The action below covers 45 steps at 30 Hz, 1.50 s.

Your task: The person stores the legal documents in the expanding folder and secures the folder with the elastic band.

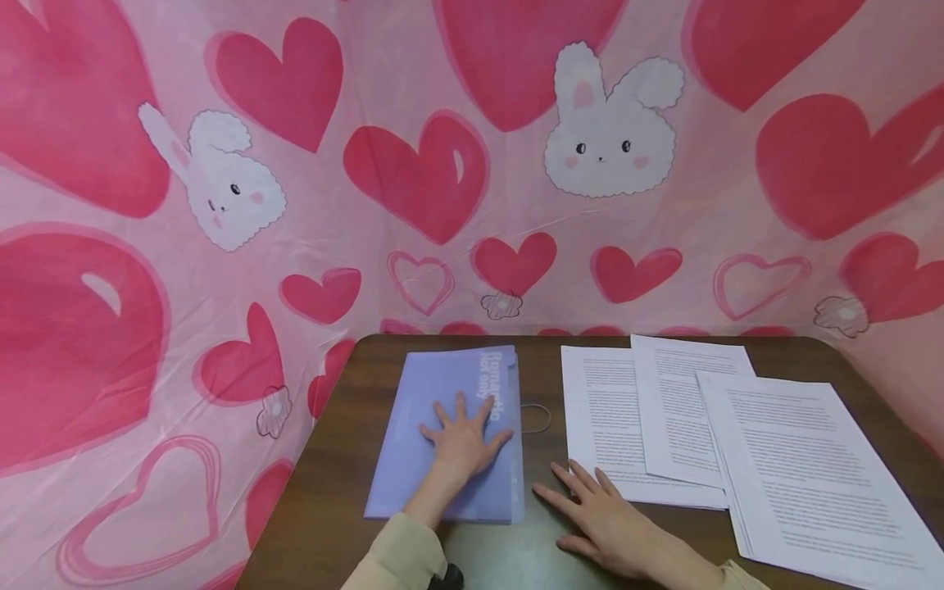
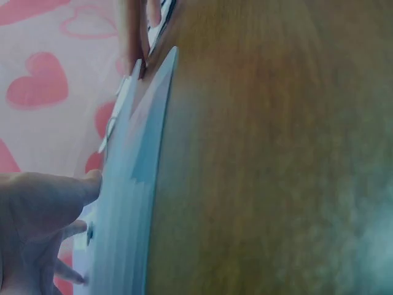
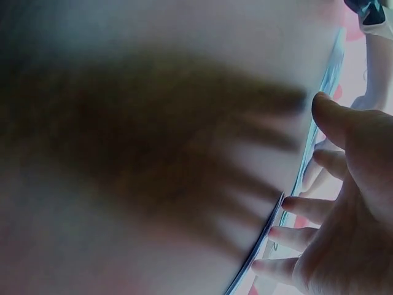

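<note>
A translucent purple file folder (image 1: 442,393) lies on the left part of the table, white lettering along its right side. My left hand (image 1: 463,442) rests on its cover, fingers spread wide. In the left wrist view the folder's layered pockets (image 2: 126,215) show edge-on under that hand (image 2: 40,227). A thin elastic loop (image 1: 537,418) sticks out from the folder's right edge. My right hand (image 1: 612,524) is stretched out palm down, holding nothing. Its fingertips overlap the lower left corner of the leftmost printed paper stack (image 1: 605,426) in the head view.
A second stack of printed sheets (image 1: 682,410) overlaps the first, and a third stack (image 1: 819,467) lies angled at the right, near the edge. The brown wooden table (image 1: 324,467) meets a pink curtain (image 1: 516,213) with hearts and rabbits behind and at the sides.
</note>
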Tool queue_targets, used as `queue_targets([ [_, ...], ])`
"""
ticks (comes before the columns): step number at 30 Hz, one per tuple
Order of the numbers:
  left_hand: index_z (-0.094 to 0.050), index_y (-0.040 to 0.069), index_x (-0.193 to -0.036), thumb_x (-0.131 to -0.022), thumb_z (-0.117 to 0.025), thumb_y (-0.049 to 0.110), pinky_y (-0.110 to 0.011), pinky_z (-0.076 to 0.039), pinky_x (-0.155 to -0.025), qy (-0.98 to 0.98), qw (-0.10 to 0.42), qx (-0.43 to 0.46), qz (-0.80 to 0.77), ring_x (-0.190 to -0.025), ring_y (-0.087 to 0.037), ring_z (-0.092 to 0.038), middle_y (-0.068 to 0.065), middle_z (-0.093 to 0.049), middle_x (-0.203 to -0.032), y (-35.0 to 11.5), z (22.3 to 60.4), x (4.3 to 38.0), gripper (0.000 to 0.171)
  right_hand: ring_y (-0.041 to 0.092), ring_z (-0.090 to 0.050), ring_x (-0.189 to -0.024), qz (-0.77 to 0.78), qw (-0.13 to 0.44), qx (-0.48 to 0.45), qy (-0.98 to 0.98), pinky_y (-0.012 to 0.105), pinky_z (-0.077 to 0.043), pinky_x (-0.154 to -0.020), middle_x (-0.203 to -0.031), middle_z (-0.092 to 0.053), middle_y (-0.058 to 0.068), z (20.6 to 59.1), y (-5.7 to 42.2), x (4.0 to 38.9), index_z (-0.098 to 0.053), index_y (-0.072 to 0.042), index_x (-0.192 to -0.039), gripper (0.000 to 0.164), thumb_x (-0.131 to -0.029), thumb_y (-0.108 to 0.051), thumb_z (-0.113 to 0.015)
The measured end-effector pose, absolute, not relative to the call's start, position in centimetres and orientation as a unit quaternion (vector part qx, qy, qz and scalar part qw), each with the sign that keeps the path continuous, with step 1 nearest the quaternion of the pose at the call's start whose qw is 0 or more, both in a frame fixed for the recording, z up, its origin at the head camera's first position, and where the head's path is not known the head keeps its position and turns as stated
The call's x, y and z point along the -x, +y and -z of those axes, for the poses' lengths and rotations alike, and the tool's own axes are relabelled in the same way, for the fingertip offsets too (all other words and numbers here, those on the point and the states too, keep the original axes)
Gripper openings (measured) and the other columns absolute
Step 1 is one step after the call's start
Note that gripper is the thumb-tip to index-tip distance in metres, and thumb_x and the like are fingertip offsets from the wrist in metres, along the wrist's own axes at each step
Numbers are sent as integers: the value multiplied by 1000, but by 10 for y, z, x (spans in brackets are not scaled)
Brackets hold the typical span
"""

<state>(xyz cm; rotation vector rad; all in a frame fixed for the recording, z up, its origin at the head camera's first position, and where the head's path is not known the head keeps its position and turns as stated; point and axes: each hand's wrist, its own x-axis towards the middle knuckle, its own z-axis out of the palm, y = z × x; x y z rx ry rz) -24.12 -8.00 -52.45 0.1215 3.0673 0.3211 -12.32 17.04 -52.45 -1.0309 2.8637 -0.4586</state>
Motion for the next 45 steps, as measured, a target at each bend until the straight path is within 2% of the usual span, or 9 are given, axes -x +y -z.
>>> queue_targets([
  [5,-51,30,-165,-100,-65,69,-92,-31,-114,991,4,-41,-125,-159,-64,-33,-25,-39,-174,-96,522,242,77,55,-46,-153,149,39,336,929,80,-44,-112,-168,-48,23,526,167,124,-52,-27,-164,69,-103,-52,-70],
  [11,-51,27,-165,-100,-66,67,-91,-22,-119,992,-5,-22,-123,-161,-63,-29,-28,-38,-174,-136,524,247,77,57,-46,-152,153,35,342,926,80,-45,-111,-168,-48,26,527,166,123,-52,-29,-164,69,-102,-51,-71],
  [16,-51,27,-165,-101,-64,66,-91,-19,-121,993,-2,-11,-121,-163,-63,-24,-30,-35,-175,-151,527,249,77,57,-46,-152,150,27,339,928,80,-45,-111,-168,-48,26,527,167,121,-53,-31,-163,69,-101,-52,-73],
  [25,-51,23,-165,-102,-65,63,-90,-23,-120,989,3,-17,-146,-162,-67,-19,-32,-30,-176,-143,530,245,76,62,-45,-151,151,30,345,926,83,-44,-108,-167,-46,30,529,167,121,-55,-30,-162,70,-99,-54,-74],
  [45,-52,22,-164,-102,-65,63,-91,-25,-119,990,2,-21,-142,-161,-68,-20,-32,-33,-175,-124,530,238,76,57,-42,-155,144,60,338,928,83,-42,-111,-172,-43,22,528,173,117,-55,-29,-163,71,-100,-60,-70],
])
